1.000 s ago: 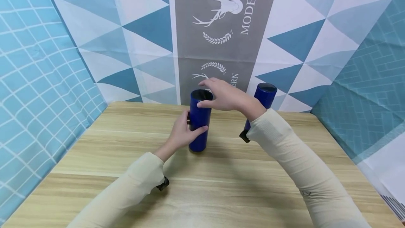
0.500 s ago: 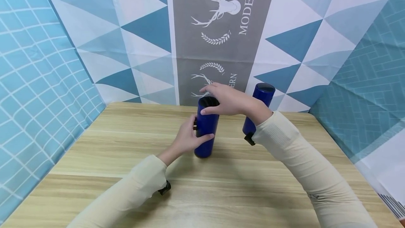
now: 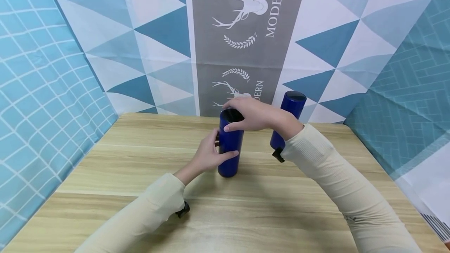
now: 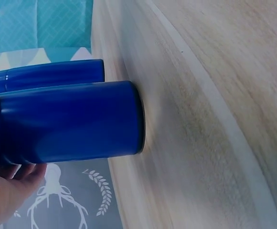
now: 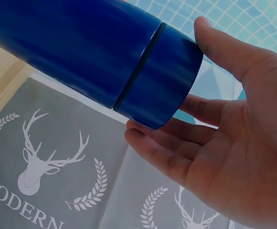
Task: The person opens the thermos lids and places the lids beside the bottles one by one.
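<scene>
A dark blue thermos flask (image 3: 229, 143) stands nearly upright in the middle, its base at the wooden table top. My left hand (image 3: 206, 152) grips its body below the middle, thumb in front and fingers behind. Over the flask's top, my right hand (image 3: 256, 114) is cupped with relaxed fingers around the blue lid (image 5: 167, 76). In the right wrist view, fingertips (image 5: 136, 134) lie against the lid's side, while the thumb's tip stands slightly off its edge. A dark seam separates lid from body.
A second blue flask (image 3: 294, 104) stands farther right, partly hidden behind my right forearm; it also shows in the left wrist view. The wooden table (image 3: 140, 159) ends at a back wall of patterned cloth (image 3: 158, 50).
The flask has shifted slightly right and nearer in the head view, with my left hand holding it. My right hand has come lower, its raised fingers dropping to the lid's rim.
</scene>
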Tool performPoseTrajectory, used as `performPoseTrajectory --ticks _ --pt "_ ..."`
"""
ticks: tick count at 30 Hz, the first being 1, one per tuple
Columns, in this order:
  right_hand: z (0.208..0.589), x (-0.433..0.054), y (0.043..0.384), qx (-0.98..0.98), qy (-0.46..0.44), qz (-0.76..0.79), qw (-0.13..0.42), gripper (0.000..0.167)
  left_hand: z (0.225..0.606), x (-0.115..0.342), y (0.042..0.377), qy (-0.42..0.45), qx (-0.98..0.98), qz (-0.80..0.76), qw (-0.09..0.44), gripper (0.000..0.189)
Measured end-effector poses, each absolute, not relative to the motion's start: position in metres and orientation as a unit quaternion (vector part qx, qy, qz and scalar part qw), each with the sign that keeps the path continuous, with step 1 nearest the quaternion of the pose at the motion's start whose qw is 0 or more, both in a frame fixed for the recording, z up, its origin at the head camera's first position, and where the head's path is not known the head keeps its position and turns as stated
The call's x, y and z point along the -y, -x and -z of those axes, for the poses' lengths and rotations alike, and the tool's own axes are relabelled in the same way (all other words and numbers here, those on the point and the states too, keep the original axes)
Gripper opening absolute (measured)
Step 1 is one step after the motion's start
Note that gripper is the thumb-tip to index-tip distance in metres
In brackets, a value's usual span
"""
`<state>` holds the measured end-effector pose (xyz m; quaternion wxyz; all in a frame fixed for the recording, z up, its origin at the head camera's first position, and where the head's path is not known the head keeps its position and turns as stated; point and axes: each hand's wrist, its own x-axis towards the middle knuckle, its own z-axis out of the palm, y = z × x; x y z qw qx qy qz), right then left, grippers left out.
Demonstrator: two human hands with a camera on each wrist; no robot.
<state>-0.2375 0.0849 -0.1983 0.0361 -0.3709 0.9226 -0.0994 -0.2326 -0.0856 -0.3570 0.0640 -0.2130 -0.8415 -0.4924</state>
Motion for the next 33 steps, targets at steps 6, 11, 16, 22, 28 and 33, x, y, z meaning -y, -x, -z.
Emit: performPoseTrajectory --ticks 6,11,16,22,28,33 --pt "0.199 -0.085 0.237 -0.921 0.374 0.101 0.039 0.062 0.356 0.087 0.232 0.217 0.840 0.492 0.064 0.069" --pt "0.202 -0.088 0.239 -0.921 0.371 0.119 0.032 0.063 0.356 0.089 0.231 0.218 0.839 0.496 0.061 0.072" --pt "0.203 -0.090 0.241 -0.917 0.377 0.125 0.024 0.063 0.355 0.089 0.232 0.210 0.839 0.500 0.050 0.074" --pt "0.198 -0.087 0.243 -0.916 0.389 0.096 0.032 0.066 0.348 0.088 0.232 0.212 0.836 0.503 0.053 0.077" --pt "0.189 -0.077 0.240 -0.920 0.384 0.063 0.049 0.065 0.346 0.087 0.232 0.200 0.829 0.520 0.054 0.073" --pt "0.185 -0.070 0.236 -0.927 0.368 0.038 0.058 0.059 0.348 0.085 0.231 0.195 0.826 0.527 0.048 0.072"
